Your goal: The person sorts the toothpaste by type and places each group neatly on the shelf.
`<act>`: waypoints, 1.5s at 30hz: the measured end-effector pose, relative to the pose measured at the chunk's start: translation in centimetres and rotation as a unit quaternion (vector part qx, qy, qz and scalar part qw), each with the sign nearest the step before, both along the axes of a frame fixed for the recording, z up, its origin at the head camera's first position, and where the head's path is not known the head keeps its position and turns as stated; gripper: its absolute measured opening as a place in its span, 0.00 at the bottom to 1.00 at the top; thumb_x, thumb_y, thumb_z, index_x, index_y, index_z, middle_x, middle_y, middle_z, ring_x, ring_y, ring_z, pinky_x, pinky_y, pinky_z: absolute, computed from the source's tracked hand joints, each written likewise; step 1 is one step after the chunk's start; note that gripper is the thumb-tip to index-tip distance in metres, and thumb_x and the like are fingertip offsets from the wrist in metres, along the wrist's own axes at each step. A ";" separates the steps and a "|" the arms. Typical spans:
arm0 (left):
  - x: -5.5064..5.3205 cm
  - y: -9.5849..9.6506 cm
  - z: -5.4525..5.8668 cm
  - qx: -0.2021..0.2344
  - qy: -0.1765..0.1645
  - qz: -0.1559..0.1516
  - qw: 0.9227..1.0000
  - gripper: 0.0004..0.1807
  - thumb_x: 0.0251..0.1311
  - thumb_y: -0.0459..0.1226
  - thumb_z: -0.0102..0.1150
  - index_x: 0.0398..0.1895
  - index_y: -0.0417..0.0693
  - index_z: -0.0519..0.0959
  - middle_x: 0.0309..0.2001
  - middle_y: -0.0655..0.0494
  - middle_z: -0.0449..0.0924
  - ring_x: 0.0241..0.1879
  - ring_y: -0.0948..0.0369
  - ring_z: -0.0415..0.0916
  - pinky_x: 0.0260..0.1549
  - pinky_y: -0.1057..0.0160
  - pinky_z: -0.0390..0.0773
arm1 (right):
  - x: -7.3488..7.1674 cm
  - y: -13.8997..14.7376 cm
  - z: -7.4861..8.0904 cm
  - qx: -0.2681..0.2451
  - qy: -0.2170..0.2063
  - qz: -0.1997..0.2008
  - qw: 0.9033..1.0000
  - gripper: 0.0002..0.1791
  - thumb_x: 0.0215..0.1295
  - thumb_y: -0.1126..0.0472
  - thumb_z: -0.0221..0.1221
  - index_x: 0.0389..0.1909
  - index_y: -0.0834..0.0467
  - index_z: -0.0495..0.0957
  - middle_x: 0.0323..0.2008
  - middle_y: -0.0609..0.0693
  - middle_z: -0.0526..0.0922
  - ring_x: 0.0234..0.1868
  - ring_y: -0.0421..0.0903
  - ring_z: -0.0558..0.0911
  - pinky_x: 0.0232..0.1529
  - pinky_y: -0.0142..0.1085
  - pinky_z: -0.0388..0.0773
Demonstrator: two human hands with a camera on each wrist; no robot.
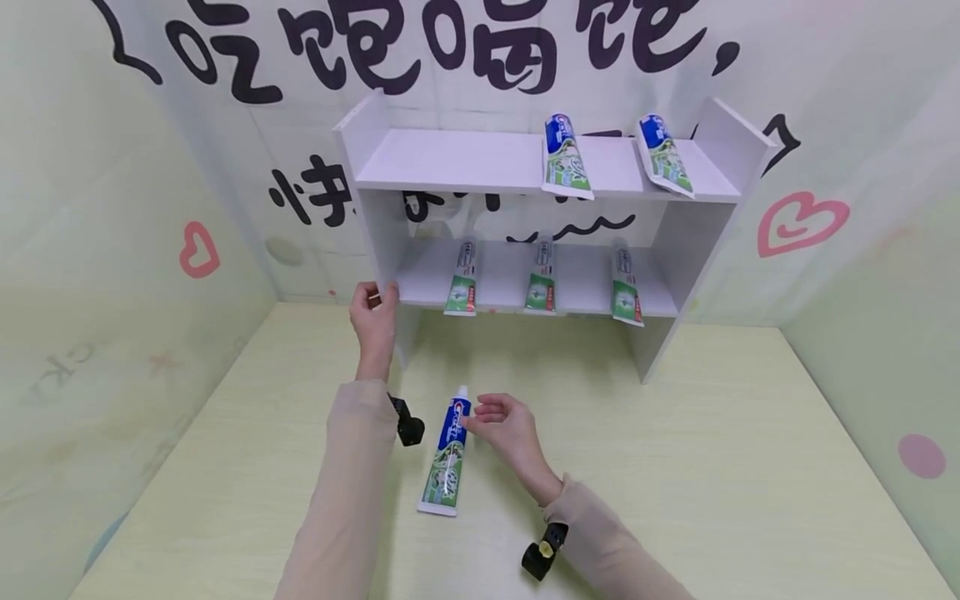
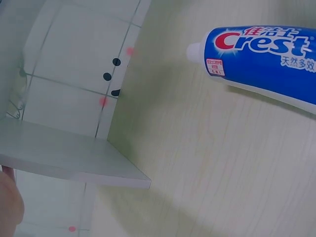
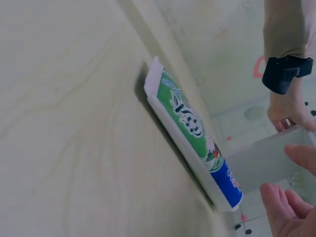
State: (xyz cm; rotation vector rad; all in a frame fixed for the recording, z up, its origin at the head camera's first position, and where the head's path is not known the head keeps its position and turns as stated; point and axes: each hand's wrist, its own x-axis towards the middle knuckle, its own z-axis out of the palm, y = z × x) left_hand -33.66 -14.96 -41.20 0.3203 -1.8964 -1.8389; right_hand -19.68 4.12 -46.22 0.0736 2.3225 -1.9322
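Note:
A Crest toothpaste tube (image 1: pixel 447 458), blue and green with a white cap, lies on the table before the shelf, its cap toward the shelf. My right hand (image 1: pixel 508 429) is just to its right, thumb tip at the tube's blue end in the head view. In the right wrist view there is a gap between thumb and fingers (image 3: pixel 282 210), with nothing held. My left hand (image 1: pixel 375 321) grips the front edge of the white shelf's (image 1: pixel 378 242) left side panel, thumb at the edge and fingers curled on the outer side.
Two blue-and-green tubes, one toothpaste tube (image 1: pixel 567 158) and another toothpaste tube (image 1: pixel 665 158), lie on the upper board. Three green-and-white tubes, including a middle tube (image 1: pixel 542 279), lie along the lower board. Printed wall sheets (image 1: pixel 112 208) enclose the table (image 1: pixel 750 467).

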 end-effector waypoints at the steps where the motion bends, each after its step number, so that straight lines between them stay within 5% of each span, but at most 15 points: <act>1: 0.0 0.0 0.0 0.000 -0.002 0.000 1.000 0.08 0.57 0.40 0.55 0.35 0.47 0.71 0.39 0.59 0.71 0.37 0.66 0.67 0.33 0.70 0.69 | 0.0 -0.1 -0.3 -0.001 -0.004 0.001 1.000 0.28 0.47 0.59 0.67 0.50 0.66 0.73 0.41 0.58 0.80 0.39 0.45 0.79 0.40 0.33 0.78; 19: 0.3 -0.2 0.2 0.010 -0.004 -0.004 1.000 0.06 0.57 0.41 0.55 0.31 0.51 0.70 0.36 0.61 0.71 0.37 0.65 0.68 0.33 0.69 0.70 | 0.7 -1.2 -2.8 0.013 0.002 0.020 1.000 0.26 0.45 0.62 0.68 0.46 0.69 0.73 0.38 0.60 0.80 0.37 0.46 0.80 0.40 0.35 0.78; 29: 1.4 0.1 2.3 0.015 -0.012 -0.020 1.000 0.04 0.58 0.38 0.54 0.32 0.49 0.70 0.37 0.60 0.70 0.37 0.66 0.66 0.33 0.70 0.69 | 0.6 -1.7 -3.0 0.032 -0.003 0.017 0.999 0.25 0.45 0.62 0.69 0.45 0.66 0.73 0.36 0.56 0.80 0.35 0.43 0.79 0.39 0.34 0.78; 38: 0.3 -0.2 0.5 0.000 0.015 -0.001 1.000 0.06 0.57 0.41 0.55 0.31 0.51 0.70 0.35 0.63 0.70 0.36 0.66 0.67 0.33 0.70 0.69 | 1.0 -2.4 -3.2 0.056 -0.012 0.018 0.998 0.29 0.42 0.61 0.70 0.46 0.66 0.72 0.38 0.56 0.79 0.35 0.44 0.78 0.39 0.35 0.77; 45: 0.8 0.1 0.7 0.004 0.002 -0.007 1.000 0.06 0.57 0.40 0.55 0.31 0.50 0.70 0.34 0.63 0.70 0.36 0.66 0.67 0.33 0.70 0.69 | 1.3 -2.7 -3.6 0.071 -0.016 0.014 0.997 0.33 0.42 0.61 0.70 0.50 0.67 0.69 0.40 0.57 0.78 0.36 0.45 0.77 0.39 0.36 0.77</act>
